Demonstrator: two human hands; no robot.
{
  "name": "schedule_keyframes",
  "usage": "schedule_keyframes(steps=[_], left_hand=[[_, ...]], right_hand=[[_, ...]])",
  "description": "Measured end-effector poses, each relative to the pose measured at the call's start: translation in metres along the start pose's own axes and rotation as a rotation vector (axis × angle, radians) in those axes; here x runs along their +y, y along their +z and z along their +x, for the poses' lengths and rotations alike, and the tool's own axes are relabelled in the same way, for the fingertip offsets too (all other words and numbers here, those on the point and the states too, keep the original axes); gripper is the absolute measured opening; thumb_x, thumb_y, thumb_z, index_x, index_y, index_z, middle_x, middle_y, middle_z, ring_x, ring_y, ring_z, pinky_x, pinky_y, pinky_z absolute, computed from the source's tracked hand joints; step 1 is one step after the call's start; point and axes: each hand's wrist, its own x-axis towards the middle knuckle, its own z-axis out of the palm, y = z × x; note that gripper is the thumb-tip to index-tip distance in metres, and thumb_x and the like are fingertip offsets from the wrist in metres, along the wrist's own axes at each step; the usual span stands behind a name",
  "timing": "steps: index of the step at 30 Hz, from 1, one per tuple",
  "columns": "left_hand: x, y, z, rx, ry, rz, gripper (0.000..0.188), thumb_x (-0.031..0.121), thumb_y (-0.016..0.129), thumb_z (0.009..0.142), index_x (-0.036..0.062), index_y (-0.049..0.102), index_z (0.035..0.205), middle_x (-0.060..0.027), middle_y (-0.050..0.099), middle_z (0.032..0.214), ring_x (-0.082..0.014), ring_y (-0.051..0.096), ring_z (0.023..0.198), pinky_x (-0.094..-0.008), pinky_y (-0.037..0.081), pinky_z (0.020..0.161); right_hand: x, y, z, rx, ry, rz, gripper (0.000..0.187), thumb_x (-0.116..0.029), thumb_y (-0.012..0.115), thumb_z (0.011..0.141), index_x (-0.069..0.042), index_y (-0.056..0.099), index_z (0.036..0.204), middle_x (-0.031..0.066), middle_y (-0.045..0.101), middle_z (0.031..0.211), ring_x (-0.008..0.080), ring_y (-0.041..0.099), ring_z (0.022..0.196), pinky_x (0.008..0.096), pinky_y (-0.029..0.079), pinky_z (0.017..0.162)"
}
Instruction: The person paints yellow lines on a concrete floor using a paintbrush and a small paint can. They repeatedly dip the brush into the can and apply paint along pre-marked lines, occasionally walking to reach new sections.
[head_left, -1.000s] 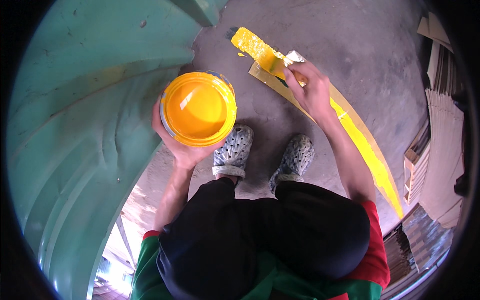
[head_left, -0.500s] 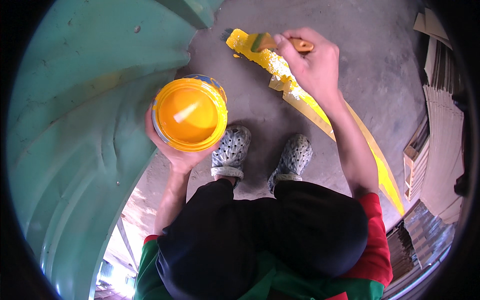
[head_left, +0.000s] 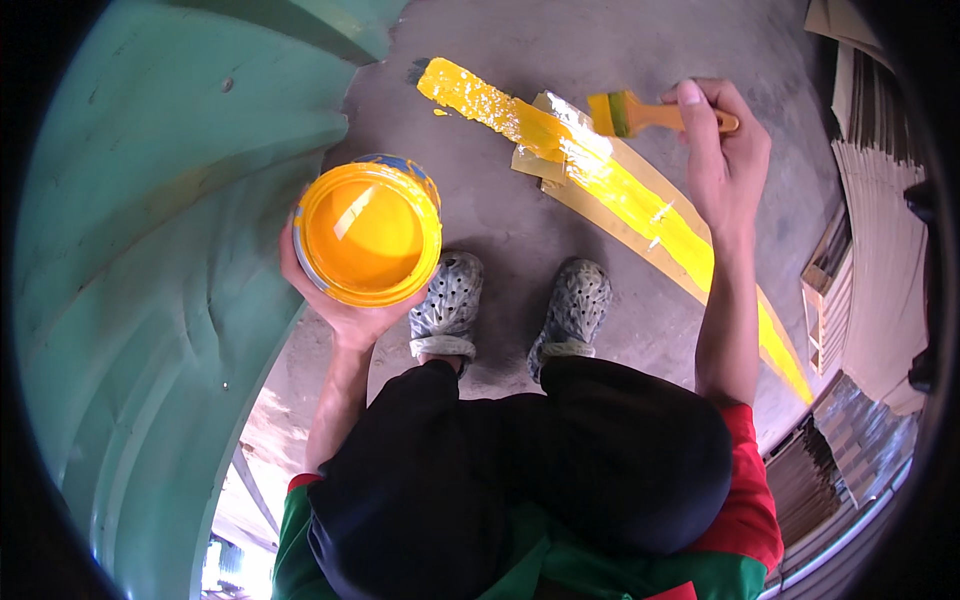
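My left hand [head_left: 350, 318] is closed around an open tub of yellow paint [head_left: 368, 232], its rim smeared with yellow and a blue patch on its far side. Between the fingers and thumb of my right hand [head_left: 728, 150] is the orange handle of a paintbrush [head_left: 640, 115]. Its bristles are coated yellow and point left, beside the far part of a painted yellow stripe [head_left: 640, 205] on the floor. Tan masking tape [head_left: 600, 222] borders much of the stripe, and its far end looks crumpled. Past the tape, the yellow paint is speckled.
A green corrugated metal sheet [head_left: 150, 290] rises along my left. My patterned clogs [head_left: 447, 300] stand on the grey concrete floor [head_left: 480, 180], left of the stripe. Stacked cardboard sheets [head_left: 880, 270] and a wooden pallet [head_left: 826, 305] are at the right.
My right hand has carried the brush to the right, off the far end of the stripe, uncovering its middle. The view has shifted slightly; my left hand still holds the tub.
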Motion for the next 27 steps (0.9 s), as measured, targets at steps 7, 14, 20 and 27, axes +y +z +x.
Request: schedule_keyframes(steps=[7, 14, 20, 27], left_hand=[[-0.002, 0.009, -0.001, -0.032, -0.003, -0.069, 0.133, 0.026, 0.097, 0.057, 0.0062, 0.007, 0.152, -0.0226, 0.028, 0.153, -0.0342, 0.042, 0.138, -0.0499, 0.036, 0.116], [-0.003, 0.006, -0.004, -0.018, 0.011, -0.014, 0.134, 0.027, 0.098, 0.056, 0.0052, 0.008, 0.153, -0.0219, 0.029, 0.152, -0.0344, 0.041, 0.138, -0.0508, 0.036, 0.116], [-0.003, 0.003, -0.007, 0.039, -0.027, -0.002, 0.133, 0.027, 0.098, 0.056, 0.003, 0.009, 0.153, -0.0197, 0.03, 0.15, -0.034, 0.042, 0.136, -0.0498, 0.037, 0.115], [-0.004, 0.001, -0.001, 0.017, 0.039, 0.06, 0.133, 0.028, 0.097, 0.057, 0.0019, 0.009, 0.153, -0.0206, 0.03, 0.149, -0.0339, 0.043, 0.136, -0.0501, 0.038, 0.114]], right_hand=[[0.033, 0.017, -0.035, -0.307, -0.46, -0.402, 0.02, -0.016, 0.062, 0.095, -0.001, 0.057, 0.084, 0.0162, 0.062, 0.081, 0.0359, 0.062, 0.08, 0.0427, 0.052, 0.069], [0.056, 0.108, -0.086, -0.537, -0.427, -0.786, 0.011, -0.009, 0.06, 0.084, -0.002, 0.059, 0.092, 0.0142, 0.063, 0.09, 0.0303, 0.066, 0.086, 0.0405, 0.056, 0.072], [0.051, 0.136, -0.089, -0.525, -0.407, -0.923, 0.017, -0.01, 0.062, 0.082, 0.001, 0.061, 0.096, 0.0134, 0.064, 0.09, 0.0262, 0.066, 0.084, 0.0374, 0.054, 0.071], [0.053, 0.146, -0.09, -0.568, -0.374, -0.969, 0.022, -0.012, 0.064, 0.082, 0.003, 0.066, 0.098, 0.0141, 0.065, 0.088, 0.0268, 0.065, 0.083, 0.0368, 0.052, 0.069]])
